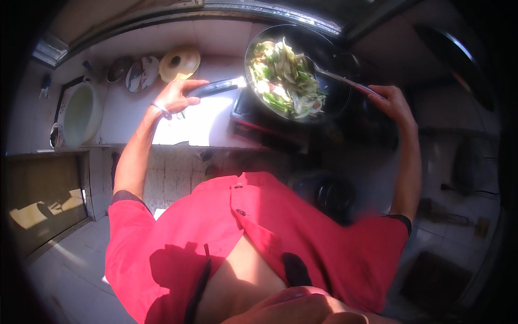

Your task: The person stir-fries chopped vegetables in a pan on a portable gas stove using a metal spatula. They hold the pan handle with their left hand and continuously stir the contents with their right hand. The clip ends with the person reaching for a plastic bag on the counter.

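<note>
My left hand (175, 97) grips the dark handle (216, 86) of a frying pan (339, 95), which sits over a stove (263, 131). Chopped green and pale vegetables (285, 79) are heaped in the pan's left half, while the dark right side is mostly bare. In my right hand (389, 102) is the handle of a metal cooking spoon or spatula (338, 77). Its head lies against the right edge of the vegetables and is partly hidden among them.
Left along the white counter (129, 117) stand a yellow bowl (186, 65), a plate with something dark on it (142, 74), a dark bowl (119, 69) and a large pale green basin (83, 115). A window frame (275, 12) runs behind the pan. The stove's right side is in deep shade.
</note>
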Tool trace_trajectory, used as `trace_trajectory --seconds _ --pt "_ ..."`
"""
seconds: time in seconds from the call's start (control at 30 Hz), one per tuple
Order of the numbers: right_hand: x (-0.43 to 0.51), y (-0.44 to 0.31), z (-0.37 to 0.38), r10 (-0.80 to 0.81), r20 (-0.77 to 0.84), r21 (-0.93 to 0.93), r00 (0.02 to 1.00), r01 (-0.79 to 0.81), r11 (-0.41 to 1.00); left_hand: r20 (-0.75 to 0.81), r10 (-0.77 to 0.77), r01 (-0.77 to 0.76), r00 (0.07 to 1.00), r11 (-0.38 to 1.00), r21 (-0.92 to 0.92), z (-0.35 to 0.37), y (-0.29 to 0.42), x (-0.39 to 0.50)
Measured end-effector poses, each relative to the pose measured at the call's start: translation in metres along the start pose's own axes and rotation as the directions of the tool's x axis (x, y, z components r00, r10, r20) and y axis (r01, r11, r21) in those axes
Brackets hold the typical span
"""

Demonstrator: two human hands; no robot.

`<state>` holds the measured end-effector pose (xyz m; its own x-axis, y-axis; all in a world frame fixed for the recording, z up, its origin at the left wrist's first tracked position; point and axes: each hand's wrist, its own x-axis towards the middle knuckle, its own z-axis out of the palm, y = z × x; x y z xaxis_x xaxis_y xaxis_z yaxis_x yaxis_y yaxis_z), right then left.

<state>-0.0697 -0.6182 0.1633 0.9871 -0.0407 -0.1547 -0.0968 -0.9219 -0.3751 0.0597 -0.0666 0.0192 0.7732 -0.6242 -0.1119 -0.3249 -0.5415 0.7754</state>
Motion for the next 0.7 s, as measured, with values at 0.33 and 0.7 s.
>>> trace_trajectory --seconds 0.33,0.7 --pt "0.007 -0.062 -0.067 -0.135 -0.122 -0.487 0.983 0.059 0.872 0.012 -0.055 0.055 0.998 0.998 -0.035 0.003 -0.004 0.0" --pt "0.184 -0.075 -0.051 -0.083 0.166 -0.214 0.983 0.118 0.97 -0.001 -0.13 0.13 0.991 0.99 -0.046 0.003 0.007 -0.004"
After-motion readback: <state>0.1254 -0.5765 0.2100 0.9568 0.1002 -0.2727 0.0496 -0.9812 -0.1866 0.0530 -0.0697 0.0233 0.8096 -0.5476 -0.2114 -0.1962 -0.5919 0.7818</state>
